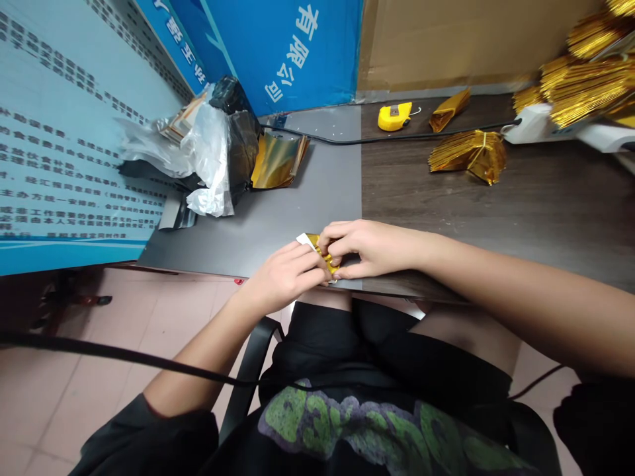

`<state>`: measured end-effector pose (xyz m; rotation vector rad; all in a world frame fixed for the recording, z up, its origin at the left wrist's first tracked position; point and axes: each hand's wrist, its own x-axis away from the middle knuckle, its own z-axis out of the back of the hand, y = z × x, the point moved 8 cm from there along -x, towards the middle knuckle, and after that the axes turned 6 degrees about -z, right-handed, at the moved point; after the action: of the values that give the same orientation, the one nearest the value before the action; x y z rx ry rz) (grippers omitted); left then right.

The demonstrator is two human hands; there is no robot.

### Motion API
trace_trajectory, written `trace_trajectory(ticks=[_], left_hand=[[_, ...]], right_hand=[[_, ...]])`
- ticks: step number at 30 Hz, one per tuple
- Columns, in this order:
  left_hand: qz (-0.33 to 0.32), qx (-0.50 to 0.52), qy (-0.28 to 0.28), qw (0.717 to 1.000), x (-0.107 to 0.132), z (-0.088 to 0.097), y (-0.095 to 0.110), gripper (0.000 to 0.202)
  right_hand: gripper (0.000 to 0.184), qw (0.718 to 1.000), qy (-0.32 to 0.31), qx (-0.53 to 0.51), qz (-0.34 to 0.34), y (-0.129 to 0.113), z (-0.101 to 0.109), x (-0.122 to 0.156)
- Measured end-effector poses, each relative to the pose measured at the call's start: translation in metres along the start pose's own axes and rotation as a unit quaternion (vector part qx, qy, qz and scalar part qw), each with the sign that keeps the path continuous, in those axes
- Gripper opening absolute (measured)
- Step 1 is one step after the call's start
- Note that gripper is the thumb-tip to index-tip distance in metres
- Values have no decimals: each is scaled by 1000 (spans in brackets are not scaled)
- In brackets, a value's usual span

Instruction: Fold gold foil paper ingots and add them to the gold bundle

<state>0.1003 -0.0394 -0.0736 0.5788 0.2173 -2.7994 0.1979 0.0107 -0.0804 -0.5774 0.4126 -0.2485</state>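
Seated work position seen from a head-worn camera, looking down past black clothing (317,350) to a pink tiled floor (99,396) and a tabletop (317,198) with two surfaces: grey to the left of the view, dark wood grain (546,198) to the right. Behind it stand a pale blue printed sheet (74,132), a blue printed board (282,53) and brown cardboard (471,39)

Far left on the grey surface, a heap of black and clear plastic bags (225,158) holds a partly visible pale packet; anything else inside is hidden. Gold foil sheets (278,162) lie against the heap. Far right, stacked bundles of gold foil strips (590,86) rise just beside a white plastic unit (538,125), from which a black cable (387,139) runs left. Nearer lie a tied bundle of gold foil strips (469,155), a folded gold packet (449,109) and a yellow tape measure (394,116)

At the tabletop's near edge, the left hand (282,277) and right hand (370,248) meet over a small gold foil packet (322,252), with a white paper slip (304,239) projecting toward the upper left. The packet's long axis appears diagonal, though it is largely hidden. The left fingers (310,264) and right fingers (333,239) curl inward, pinching it from opposite sides, neither hand clearly nearer
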Motion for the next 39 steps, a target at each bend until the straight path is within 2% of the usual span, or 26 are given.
trace_trajectory(ticks=[8, 14, 23, 28, 34, 39], left_hand=[[-8, -5, -21, 1000, 1, 4, 4, 13], [-6, 2, 9, 1000, 3, 2, 4, 6], [146, 131, 42, 980, 9, -7, -6, 7], [216, 171, 3, 961, 9, -12, -9, 12], [291, 151, -62, 943, 13, -18, -11, 13], [327, 153, -64, 930, 15, -18, -12, 15]], right_hand=[[17, 1000, 6, -1, 0, 0, 1, 0], [15, 1000, 0, -3, -2, 0, 0, 1], [11, 1000, 1, -8, -10, -2, 0, 1], [13, 1000, -7, -4, -8, -2, -1, 1], [15, 1000, -8, -8, -4, -3, -2, 1], [14, 1000, -13, -14, -10, -3, -2, 1]])
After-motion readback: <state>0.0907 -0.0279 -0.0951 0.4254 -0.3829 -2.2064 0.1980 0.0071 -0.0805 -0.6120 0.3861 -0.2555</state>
